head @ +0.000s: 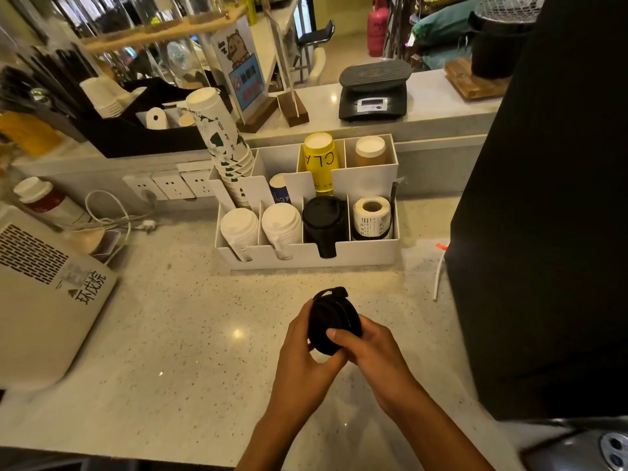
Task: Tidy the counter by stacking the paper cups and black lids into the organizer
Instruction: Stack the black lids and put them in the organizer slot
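Both hands (307, 348) (368, 348) clasp the black lids (331, 322) between them.

**Speckled worktop and what rests on it**

The pale speckled worktop (190, 334) carries a white organizer (307, 254) set against its back wall, below the raised ledge (424, 107). To the left of the organizer lies a coiled white cable (112, 212) with its plug, beneath a row of wall sockets (170, 188). Further left stands a white-capped bottle (40, 198), and a beige vented appliance (44, 294) sits at the left edge. A large black machine (550, 232) stands at the right, with a white straw (439, 271) lying just beside its base. The middle stretch is bare stone.
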Demonstrator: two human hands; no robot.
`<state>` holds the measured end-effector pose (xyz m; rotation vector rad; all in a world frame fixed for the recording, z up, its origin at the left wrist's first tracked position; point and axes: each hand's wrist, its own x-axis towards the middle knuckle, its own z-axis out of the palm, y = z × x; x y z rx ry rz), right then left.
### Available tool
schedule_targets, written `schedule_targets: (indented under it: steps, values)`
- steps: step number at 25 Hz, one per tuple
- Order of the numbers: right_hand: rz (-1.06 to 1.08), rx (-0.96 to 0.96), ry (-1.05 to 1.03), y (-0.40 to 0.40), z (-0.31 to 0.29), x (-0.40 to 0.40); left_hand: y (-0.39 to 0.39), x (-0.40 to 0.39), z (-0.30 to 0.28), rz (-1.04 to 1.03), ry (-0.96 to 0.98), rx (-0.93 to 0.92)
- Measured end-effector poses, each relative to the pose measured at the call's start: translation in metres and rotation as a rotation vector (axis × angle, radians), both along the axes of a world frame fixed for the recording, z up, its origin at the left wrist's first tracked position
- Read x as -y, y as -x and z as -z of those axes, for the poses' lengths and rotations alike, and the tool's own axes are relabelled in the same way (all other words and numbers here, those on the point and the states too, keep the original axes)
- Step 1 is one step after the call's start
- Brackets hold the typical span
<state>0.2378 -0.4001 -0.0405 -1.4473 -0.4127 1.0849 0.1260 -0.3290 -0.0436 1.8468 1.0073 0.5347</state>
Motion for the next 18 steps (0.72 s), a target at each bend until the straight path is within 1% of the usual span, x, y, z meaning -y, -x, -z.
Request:
schedule_targets:
  steps: [3, 6, 8, 9, 11, 12, 14, 15, 16, 18]
  values:
    - [-0.008, -0.033, -0.032, -0.005, 0.000, -0.012, -0.014, -0.011, -0.002, -0.028, -0.028, -0.025]
    - [-0.067, -0.142, -0.076, -0.017, 0.003, -0.026, -0.026, -0.028, -0.003, -0.068, -0.044, -0.065]
    - [-0.034, -0.128, -0.040, -0.030, 0.011, -0.040, -0.033, -0.041, -0.005, -0.062, -0.079, -0.108]
    - [0.026, -0.062, 0.023, -0.036, 0.019, -0.048, -0.036, -0.049, -0.006, -0.052, -0.099, -0.134]
    - [0.140, 0.200, 0.260, -0.049, 0.046, -0.063, -0.044, -0.065, -0.009, -0.037, -0.129, -0.188]
    - [0.125, 0.382, 0.411, -0.055, 0.061, -0.067, -0.048, -0.074, -0.011, -0.037, -0.148, -0.212]
    - [-0.005, 0.753, 0.669, -0.066, 0.097, -0.070, -0.056, -0.092, -0.017, -0.041, -0.196, -0.234]
    - [-0.064, 0.887, 0.760, -0.071, 0.113, -0.070, -0.062, -0.101, -0.020, -0.045, -0.220, -0.240]
    - [-0.103, 0.985, 0.821, -0.073, 0.126, -0.069, -0.068, -0.110, -0.023, -0.054, -0.246, -0.251]
    - [-0.107, 1.101, 0.845, -0.071, 0.143, -0.068, -0.083, -0.127, -0.030, -0.071, -0.284, -0.292]
